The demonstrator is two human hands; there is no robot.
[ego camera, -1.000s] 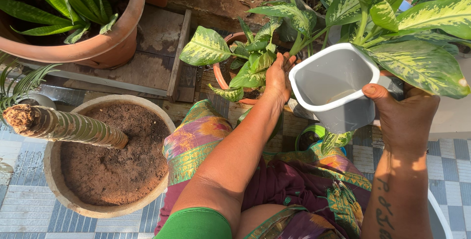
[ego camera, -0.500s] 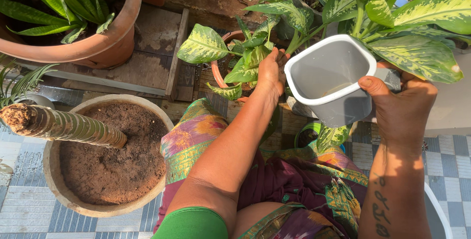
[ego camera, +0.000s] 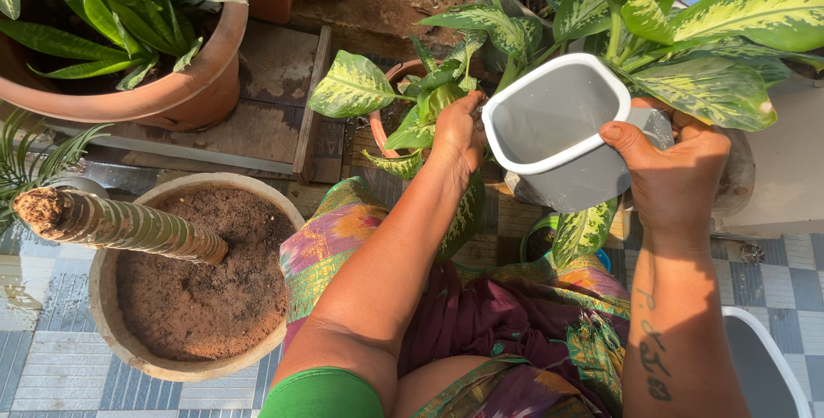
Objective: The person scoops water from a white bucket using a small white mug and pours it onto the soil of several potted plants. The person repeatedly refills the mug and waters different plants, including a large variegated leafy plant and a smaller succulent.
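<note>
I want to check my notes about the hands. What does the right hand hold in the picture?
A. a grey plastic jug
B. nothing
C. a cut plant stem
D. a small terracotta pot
A: the right hand grips the grey jug by its handle side, tilted toward the small potted plant, while the left hand rests among that plant's leaves.

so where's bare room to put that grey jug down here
Bare wooden board between the big terracotta pot and the small pot, and tiled floor left of the soil-filled pot. It is crowded around the right hand holding the jug and the left hand among leaves.
</note>
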